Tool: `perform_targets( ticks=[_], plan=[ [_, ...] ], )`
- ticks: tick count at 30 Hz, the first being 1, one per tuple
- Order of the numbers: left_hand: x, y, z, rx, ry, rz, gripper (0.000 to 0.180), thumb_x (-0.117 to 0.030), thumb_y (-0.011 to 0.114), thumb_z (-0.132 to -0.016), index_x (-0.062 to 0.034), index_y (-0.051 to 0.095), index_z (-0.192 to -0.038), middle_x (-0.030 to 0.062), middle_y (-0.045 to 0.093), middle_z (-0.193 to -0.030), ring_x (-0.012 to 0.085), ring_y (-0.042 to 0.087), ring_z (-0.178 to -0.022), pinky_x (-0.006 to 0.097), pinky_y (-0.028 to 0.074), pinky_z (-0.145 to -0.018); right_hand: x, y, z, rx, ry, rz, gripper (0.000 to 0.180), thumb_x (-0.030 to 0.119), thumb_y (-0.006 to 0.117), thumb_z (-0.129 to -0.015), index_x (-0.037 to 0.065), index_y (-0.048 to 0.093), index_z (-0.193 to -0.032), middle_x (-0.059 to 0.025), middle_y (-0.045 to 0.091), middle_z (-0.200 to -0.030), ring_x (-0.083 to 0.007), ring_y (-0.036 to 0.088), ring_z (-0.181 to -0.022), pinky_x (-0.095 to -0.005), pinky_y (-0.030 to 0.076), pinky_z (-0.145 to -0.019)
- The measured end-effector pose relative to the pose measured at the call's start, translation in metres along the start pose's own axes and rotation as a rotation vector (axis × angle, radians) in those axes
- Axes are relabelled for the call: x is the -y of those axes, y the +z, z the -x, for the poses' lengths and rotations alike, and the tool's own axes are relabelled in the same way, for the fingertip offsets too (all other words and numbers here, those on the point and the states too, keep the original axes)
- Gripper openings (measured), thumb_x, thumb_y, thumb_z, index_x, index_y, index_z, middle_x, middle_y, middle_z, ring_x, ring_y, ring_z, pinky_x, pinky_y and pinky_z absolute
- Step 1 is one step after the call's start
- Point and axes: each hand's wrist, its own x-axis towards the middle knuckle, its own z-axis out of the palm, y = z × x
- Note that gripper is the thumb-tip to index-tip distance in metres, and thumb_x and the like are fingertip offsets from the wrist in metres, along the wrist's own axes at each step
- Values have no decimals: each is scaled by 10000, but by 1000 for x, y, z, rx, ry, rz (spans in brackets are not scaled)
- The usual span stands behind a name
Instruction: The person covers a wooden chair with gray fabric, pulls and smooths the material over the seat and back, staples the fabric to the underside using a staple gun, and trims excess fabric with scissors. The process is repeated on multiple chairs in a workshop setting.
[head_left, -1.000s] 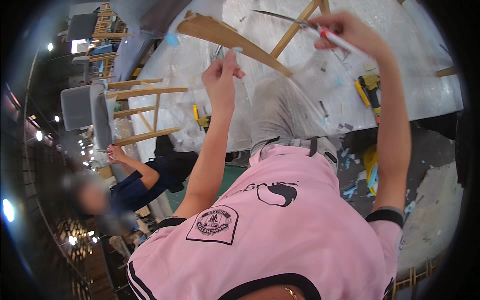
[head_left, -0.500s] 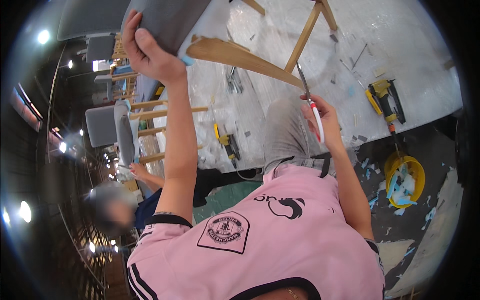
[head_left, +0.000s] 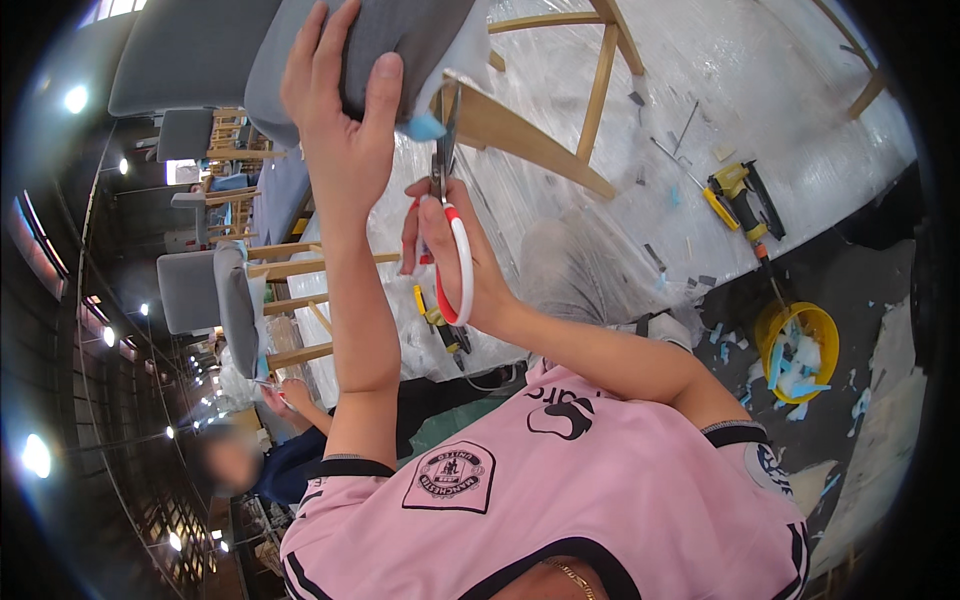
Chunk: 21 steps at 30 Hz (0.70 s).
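My left hand [head_left: 340, 120] presses flat against a grey padded chair seat [head_left: 400, 35] held up in front of me, fingers spread over its edge. My right hand [head_left: 450, 255] grips scissors [head_left: 447, 190] with red and white handles; the blades point up at the seat's edge, where a bit of blue foam [head_left: 425, 127] and white lining stick out. The seat belongs to a wooden chair frame [head_left: 540, 140] lying on a worktable covered in clear plastic sheet [head_left: 640, 60].
A yellow power tool [head_left: 740, 200] lies on the table. A yellow bucket [head_left: 800, 350] holding foam scraps sits on the floor at right. Another tool [head_left: 440, 325] lies near the table edge. Another person [head_left: 270, 450] works at lower left beside more grey chairs [head_left: 225, 300].
My left hand slid further along the grey seat. My right hand with the scissors rose from lower right up to the seat's edge, and the view shifted closer.
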Motion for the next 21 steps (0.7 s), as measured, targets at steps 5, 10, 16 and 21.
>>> perform_targets(
  ticks=[5, 10, 16, 21],
  plan=[
    [1, -4, -2, 65, 15, -30, 533, -384, 594, -1029, -149, 515, -1501, 142, 424, -1583, 321, 373, -1472, 439, 291, -1203, -6, 22, 1, -40, -13, -2, 533, 537, 436, -1080, 50, 405, -1292, -52, 529, -762, -138, 549, -644, -303, 478, -611],
    [2, -5, -1, 75, 52, -55, 533, -373, 592, -1034, -147, 503, -1508, 144, 411, -1587, 320, 364, -1474, 436, 291, -1201, -12, 25, 1, -73, -27, -12, 513, 520, 433, -1087, 50, 408, -1291, -44, 518, -738, -127, 524, -636, -300, 448, -595],
    [4, -5, -2, 81, 54, -45, 524, -372, 588, -1039, -145, 508, -1504, 146, 416, -1581, 319, 373, -1469, 438, 292, -1200, -12, 24, -3, -66, -48, 21, 500, 500, 446, -1089, 32, 414, -1264, -77, 542, -738, -145, 514, -624, -311, 416, -584],
    [7, -4, -2, 78, 83, -66, 518, -366, 584, -1040, -145, 510, -1502, 147, 421, -1578, 314, 373, -1469, 441, 293, -1197, -6, 25, -15, -101, -85, 56, 496, 502, 443, -1088, 23, 416, -1218, -102, 552, -725, -166, 519, -618, -323, 420, -589]
  ],
)
